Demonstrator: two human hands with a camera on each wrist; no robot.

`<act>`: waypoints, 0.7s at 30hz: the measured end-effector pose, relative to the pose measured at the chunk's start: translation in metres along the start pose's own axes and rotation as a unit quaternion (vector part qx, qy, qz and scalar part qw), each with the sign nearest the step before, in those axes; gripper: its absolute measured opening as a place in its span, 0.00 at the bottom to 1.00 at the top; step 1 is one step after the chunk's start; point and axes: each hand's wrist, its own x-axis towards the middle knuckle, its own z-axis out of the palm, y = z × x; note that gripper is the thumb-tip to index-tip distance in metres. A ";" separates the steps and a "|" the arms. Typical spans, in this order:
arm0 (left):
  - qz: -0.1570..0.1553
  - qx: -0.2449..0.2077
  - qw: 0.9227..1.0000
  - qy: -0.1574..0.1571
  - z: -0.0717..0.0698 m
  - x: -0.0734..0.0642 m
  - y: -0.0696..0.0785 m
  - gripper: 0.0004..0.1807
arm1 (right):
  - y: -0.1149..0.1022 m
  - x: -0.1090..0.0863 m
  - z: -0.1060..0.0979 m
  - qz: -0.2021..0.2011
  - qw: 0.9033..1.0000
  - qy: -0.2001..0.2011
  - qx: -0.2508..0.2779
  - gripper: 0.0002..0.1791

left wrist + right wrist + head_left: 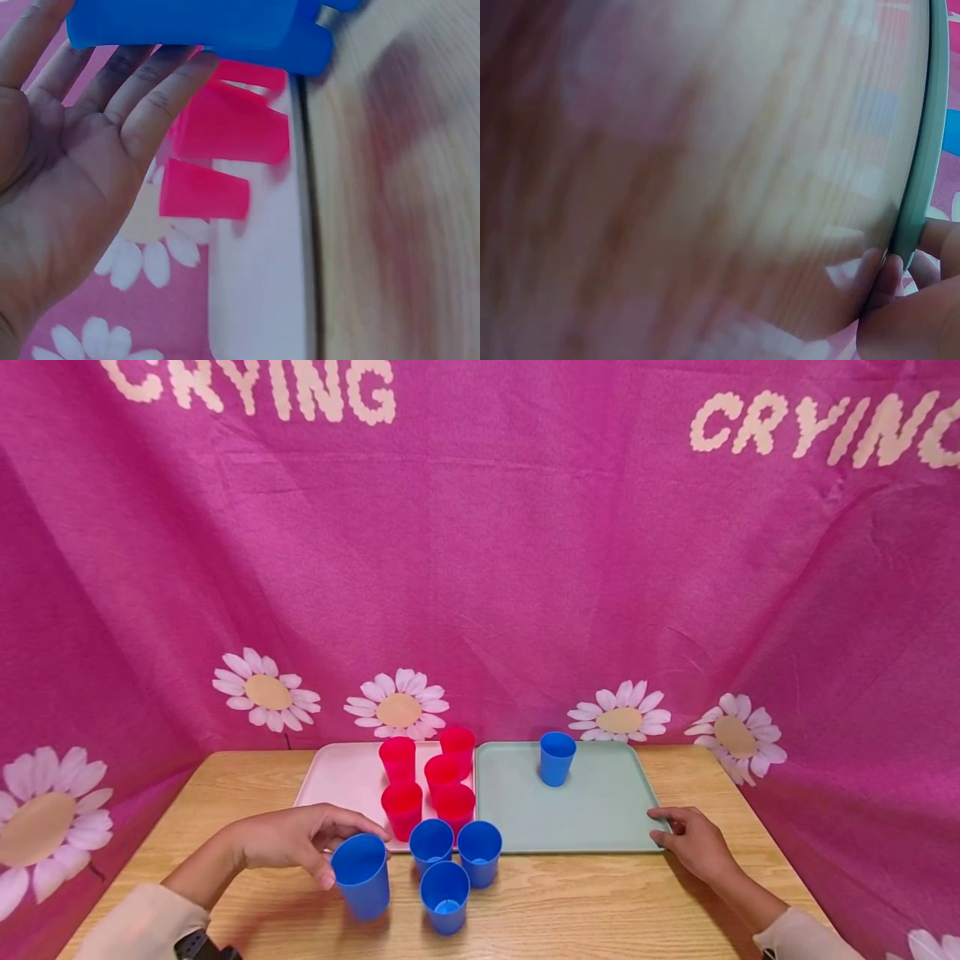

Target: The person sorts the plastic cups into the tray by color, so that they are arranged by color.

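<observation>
In the head view my left hand [300, 843] holds a blue cup [367, 889] between thumb and fingers at the near left, its mouth facing up. The left wrist view shows the palm [71, 165] and the fingers reaching along the side of this cup [180, 22]. Just right of it, three more blue cups [446, 906] stand in a close group. My right hand [697, 843] grips the near right corner of a pale green tray [600, 827], thumb and fingers at its rim. In the right wrist view, the fingertips sit on both sides of the tray's edge [922, 150].
Several red cups [402, 810] stand on a pale pink tray [337, 777], left of the green one and touching it. Another blue cup [557, 764] stands upright toward the back of the green tray. A pink flowered cloth [510, 568] hangs behind the wooden table [570, 910].
</observation>
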 end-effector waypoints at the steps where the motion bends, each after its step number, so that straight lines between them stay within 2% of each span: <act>1: 0.003 0.004 1.000 0.000 0.000 0.002 0.004 0.34 | 0.000 0.000 0.000 0.000 1.000 0.000 -0.001 0.19; 8: 0.044 0.031 0.999 -0.004 -0.003 0.019 0.029 0.34 | 0.001 0.002 -0.001 -0.003 1.000 0.001 -0.002 0.19; 11: 0.054 0.049 0.997 0.005 -0.002 0.027 0.040 0.36 | 0.002 0.002 -0.001 -0.003 1.000 0.002 -0.003 0.19; 18: 0.038 0.046 0.997 0.039 0.005 0.052 0.060 0.36 | 0.001 0.001 -0.001 -0.002 1.000 0.000 0.003 0.18; 21: 0.035 0.033 0.998 0.034 0.008 0.064 0.065 0.36 | 0.001 0.001 0.000 -0.002 1.000 0.000 0.003 0.18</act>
